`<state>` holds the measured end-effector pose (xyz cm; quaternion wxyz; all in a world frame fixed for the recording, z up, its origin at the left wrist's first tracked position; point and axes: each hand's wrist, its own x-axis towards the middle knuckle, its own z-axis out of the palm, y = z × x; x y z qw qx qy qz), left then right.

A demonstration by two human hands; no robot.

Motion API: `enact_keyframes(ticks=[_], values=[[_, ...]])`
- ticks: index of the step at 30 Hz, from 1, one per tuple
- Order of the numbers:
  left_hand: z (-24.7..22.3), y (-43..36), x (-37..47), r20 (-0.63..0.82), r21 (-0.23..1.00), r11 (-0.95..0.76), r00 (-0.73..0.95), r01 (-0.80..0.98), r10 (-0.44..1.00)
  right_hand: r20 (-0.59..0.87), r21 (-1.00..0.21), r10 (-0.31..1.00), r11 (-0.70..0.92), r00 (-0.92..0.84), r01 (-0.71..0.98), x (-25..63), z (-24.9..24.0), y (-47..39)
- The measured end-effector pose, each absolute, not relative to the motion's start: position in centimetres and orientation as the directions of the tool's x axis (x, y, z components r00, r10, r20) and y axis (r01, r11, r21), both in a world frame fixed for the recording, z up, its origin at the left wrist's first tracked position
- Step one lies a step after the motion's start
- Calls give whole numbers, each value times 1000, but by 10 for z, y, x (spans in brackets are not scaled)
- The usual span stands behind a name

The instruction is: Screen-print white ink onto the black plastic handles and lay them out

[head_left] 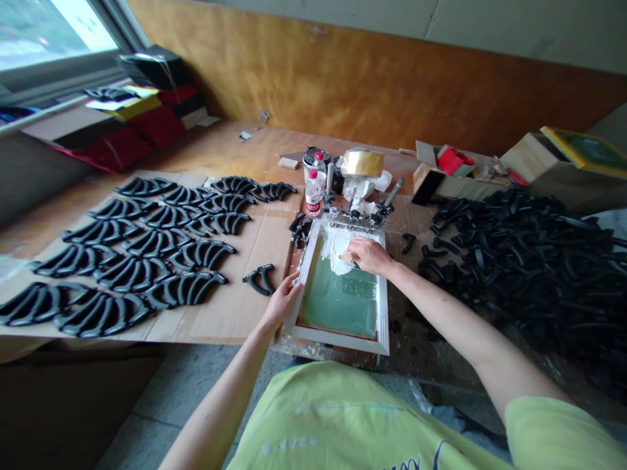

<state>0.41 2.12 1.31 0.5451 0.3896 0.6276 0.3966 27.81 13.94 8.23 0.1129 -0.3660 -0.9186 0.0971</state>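
Observation:
A white-edged screen printing frame (385, 326) with a green mesh lies in front of me, hinged at its far end to metal clamps (350, 222). White ink (336, 245) is smeared over the mesh's far part. My right hand (369, 256) is closed round a small squeegee (347, 256) with a wooden edge, pressed into that ink. At the frame's left side, my left hand (284, 300) has its fingers closed against the edge; the fingertips are partly hidden. Just left of it, two curved black handles (259, 279) rest on the cardboard (267, 235).
Rows of curved black handles (161, 228) cover the cardboard at left. A large pile of black handles (533, 261) spreads at right. Behind the frame stand red-capped bottles (313, 192) and a roll of tape (362, 163). Boxes (455, 173) sit at the back right.

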Motion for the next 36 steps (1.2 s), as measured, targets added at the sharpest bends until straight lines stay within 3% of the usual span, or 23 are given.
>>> enact_keyframes(ticks=[4, 9, 12, 15, 18, 20, 22, 24, 27, 30, 33, 36], values=[[16, 21, 3, -390, 918, 394, -74, 53, 918, 199, -228, 708, 706, -678, 670, 276, 68, 120], [19, 22, 3, -395, 917, 398, -67, 35, 916, 232, -342, 693, 715, -683, 609, 284, 70, 120], [40, 22, 1, -403, 914, 405, -41, 36, 914, 238, -397, 801, 596, -549, 698, 271, 85, 157], [76, 24, -2, -387, 921, 387, -5, 36, 922, 241, -363, 868, 495, -433, 790, 267, 105, 192], [115, 33, -3, -329, 944, 329, -12, 16, 944, 395, -344, 866, 448, -306, 825, 296, 118, 207], [137, 45, -1, -257, 966, 257, -27, -22, 966, 444, -427, 890, 312, -103, 849, 329, 115, 203], [155, 61, 5, -146, 986, 143, -28, -89, 989, 381, -523, 919, 125, 100, 843, 357, 99, 191], [170, 80, 12, -67, 984, 62, -28, -168, 997, 299, -555, 940, 33, 162, 831, 369, 73, 172], [181, 100, 22, -57, 969, 39, -66, -243, 996, 208, -516, 977, 156, -53, 842, 354, 37, 143], [167, 96, 32, -88, 957, 44, -143, -288, 986, 120, -399, 941, 337, -315, 853, 321, 26, 122], [126, 65, 47, -322, 914, 320, 33, -248, 946, 155, -320, 923, 385, -353, 866, 288, 40, 99], [81, 27, 63, -563, 778, 597, 204, -196, 801, 242, -286, 867, 493, -436, 821, 253, 55, 66]])
